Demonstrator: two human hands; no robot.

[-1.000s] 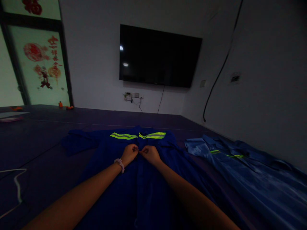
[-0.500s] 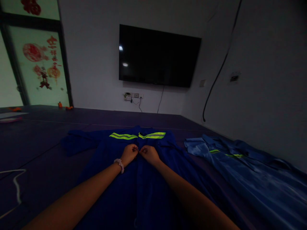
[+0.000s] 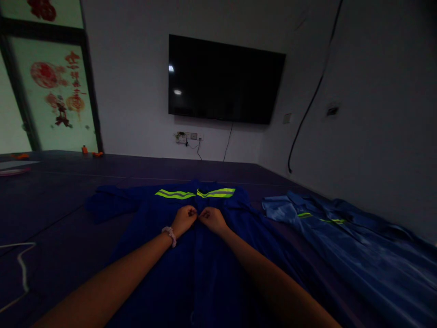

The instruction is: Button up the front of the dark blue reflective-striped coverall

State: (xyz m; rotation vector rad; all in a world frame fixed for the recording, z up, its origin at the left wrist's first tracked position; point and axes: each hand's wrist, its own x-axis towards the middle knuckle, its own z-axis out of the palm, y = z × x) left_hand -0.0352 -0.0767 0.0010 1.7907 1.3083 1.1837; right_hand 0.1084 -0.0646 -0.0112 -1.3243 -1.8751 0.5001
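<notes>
A dark blue work jacket (image 3: pixel 160 255) lies spread front up before me, with yellow-green reflective strips (image 3: pixel 215 193) across its chest. My left hand (image 3: pixel 185 219), with a pale scrunchie (image 3: pixel 170 235) at the wrist, pinches the left side of the jacket's front edge just below the strips. Facing it, my right hand (image 3: pixel 212 219) pinches the other side of the front opening. The fingertips of both hands almost meet over the middle line. Whatever small part, such as a button, lies between them is hidden by the fingers and the dim light.
A second, lighter blue garment (image 3: pixel 344 241) with reflective strips lies on the right by the wall. White cord (image 3: pixel 23 269) curls at the left on the purple floor surface (image 3: pixel 68 200). Orange objects (image 3: pixel 97 154) stand near the door. A black cable (image 3: pixel 307 111) hangs at the right wall.
The view has shifted very slightly. Both hands stay pinched at the same spot on the jacket's front, with almost no visible movement.
</notes>
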